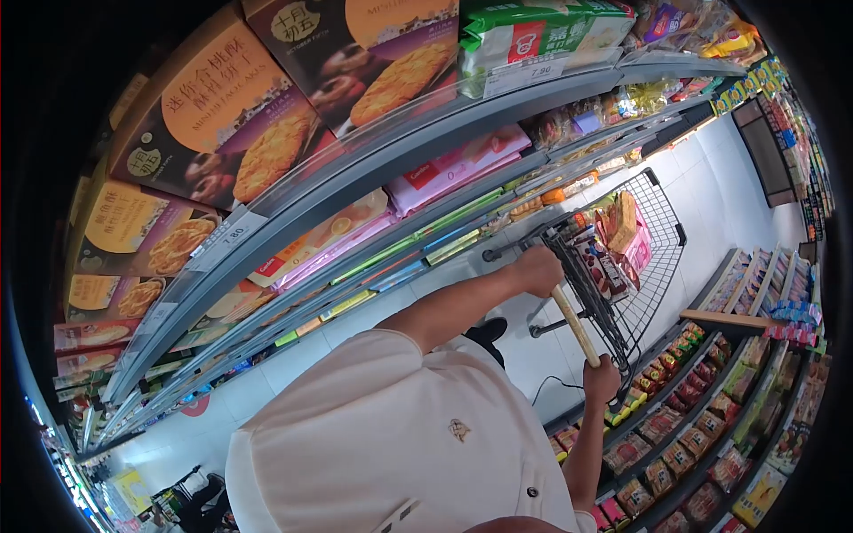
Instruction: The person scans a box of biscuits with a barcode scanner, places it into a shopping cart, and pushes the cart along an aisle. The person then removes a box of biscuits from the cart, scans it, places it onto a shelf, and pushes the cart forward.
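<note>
My left hand (pixel 538 271) is wrapped round the far end of the shopping cart's handle (pixel 574 325), a pale bar. Round the other end of the same bar closes my right hand (pixel 601 381). Ahead of the handle stretches the black wire shopping cart (pixel 665 238). Inside it lie several packaged goods, among them a pink package (pixel 636 255) and a tan-brown package (pixel 620 222). A dark packet with print (pixel 606 271) sits nearer the handle, partly hidden by the cart's folding seat frame.
Shelves (pixel 382 133) run close along the left, with boxed biscuits (pixel 222 115) and a green package (pixel 542 40) on top. On the right stand lower shelves of packaged snacks (pixel 680 453). White tiled floor (pixel 706 191) leads ahead. Behind at lower left is another cart (pixel 182 493).
</note>
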A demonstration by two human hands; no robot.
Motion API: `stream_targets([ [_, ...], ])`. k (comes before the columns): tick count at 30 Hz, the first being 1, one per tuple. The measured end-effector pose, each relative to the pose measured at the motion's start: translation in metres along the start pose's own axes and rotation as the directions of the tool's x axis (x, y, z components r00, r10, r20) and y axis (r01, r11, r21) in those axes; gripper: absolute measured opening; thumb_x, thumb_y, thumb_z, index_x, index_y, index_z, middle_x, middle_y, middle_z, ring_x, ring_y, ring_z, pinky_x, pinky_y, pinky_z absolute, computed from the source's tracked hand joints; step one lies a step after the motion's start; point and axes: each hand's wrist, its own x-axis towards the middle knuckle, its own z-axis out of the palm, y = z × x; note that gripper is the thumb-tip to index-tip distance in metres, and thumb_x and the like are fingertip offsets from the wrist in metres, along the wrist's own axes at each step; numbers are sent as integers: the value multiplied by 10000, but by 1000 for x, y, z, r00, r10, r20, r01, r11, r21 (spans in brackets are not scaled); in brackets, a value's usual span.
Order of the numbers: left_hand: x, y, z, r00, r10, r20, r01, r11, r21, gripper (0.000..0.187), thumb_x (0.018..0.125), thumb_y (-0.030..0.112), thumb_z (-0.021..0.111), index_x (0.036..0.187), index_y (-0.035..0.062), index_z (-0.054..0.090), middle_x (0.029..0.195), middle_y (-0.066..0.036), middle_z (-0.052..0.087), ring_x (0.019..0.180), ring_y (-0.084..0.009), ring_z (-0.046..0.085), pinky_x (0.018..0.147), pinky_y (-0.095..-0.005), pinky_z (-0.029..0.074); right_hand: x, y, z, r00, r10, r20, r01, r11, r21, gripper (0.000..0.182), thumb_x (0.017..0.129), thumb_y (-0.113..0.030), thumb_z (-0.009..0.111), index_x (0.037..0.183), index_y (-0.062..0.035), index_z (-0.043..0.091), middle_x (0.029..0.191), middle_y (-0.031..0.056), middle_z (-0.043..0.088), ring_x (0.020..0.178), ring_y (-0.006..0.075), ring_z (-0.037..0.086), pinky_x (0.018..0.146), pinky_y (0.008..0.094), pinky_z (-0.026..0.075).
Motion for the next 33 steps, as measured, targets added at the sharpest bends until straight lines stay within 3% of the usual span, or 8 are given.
stream_targets([
  [18,-55,-3,-7,996,-34,87,29,998,50,206,736,352,743,782,158,794,740,-95,743,718,-330,747,643,-461,592,-45,-36,4,999,15,-49,-15,1000,4,266,806,-326,767,752,-106,626,654,165,669,629,419,676,567,534,526],
  [24,-72,1,-10,994,-57,93,54,998,28,203,727,345,749,771,151,790,742,-97,742,724,-344,746,646,-471,596,-62,-41,10,995,4,-103,1,999,46,264,792,-307,776,735,-107,613,637,164,661,605,417,667,557,521,521],
  [33,-100,6,-1,999,-25,36,23,999,35,207,710,354,754,732,149,777,705,-99,725,714,-338,744,642,-472,591,-88,-46,10,998,22,-54,-18,997,72,248,804,-317,768,760,-116,629,665,160,670,642,420,675,575,532,529],
])
